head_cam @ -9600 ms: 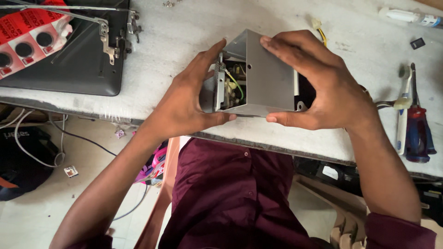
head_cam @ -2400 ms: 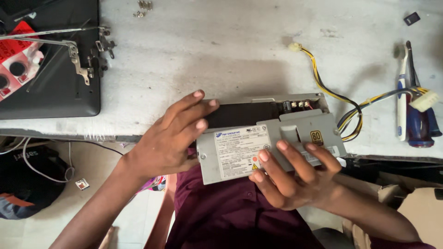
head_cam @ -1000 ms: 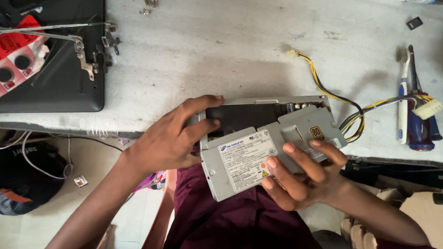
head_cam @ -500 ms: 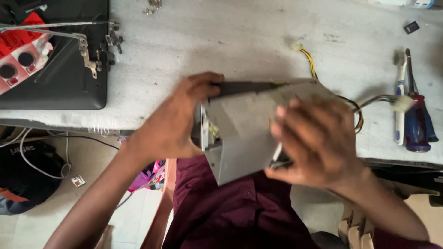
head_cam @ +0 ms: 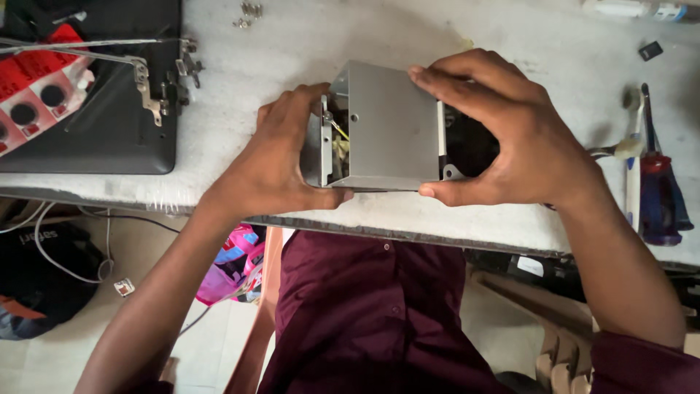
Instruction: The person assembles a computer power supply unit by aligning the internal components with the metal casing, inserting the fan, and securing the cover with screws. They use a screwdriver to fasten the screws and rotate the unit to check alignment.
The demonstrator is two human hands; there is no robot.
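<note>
Both hands clamp a grey metal power supply box (head_cam: 383,128) over the bench (head_cam: 292,44) edge: left hand (head_cam: 273,164) grips its open wired end, right hand (head_cam: 510,138) the fan end. Screwdriver (head_cam: 656,190) lies well to the right.

Grey metal box (head_cam: 386,128) held above table, apparently open-sided.

Single head cam, looks steeply down, close. Worktable (head_cam: 219,109) fills upper frame, wearer's lap + floor lower frame. No 2nd view to overlap.

Both hands, left hand (head_cam: 273,164) and right hand (head_cam: 510,142), grip a grey metal box (head_cam: 383,128).
</note>
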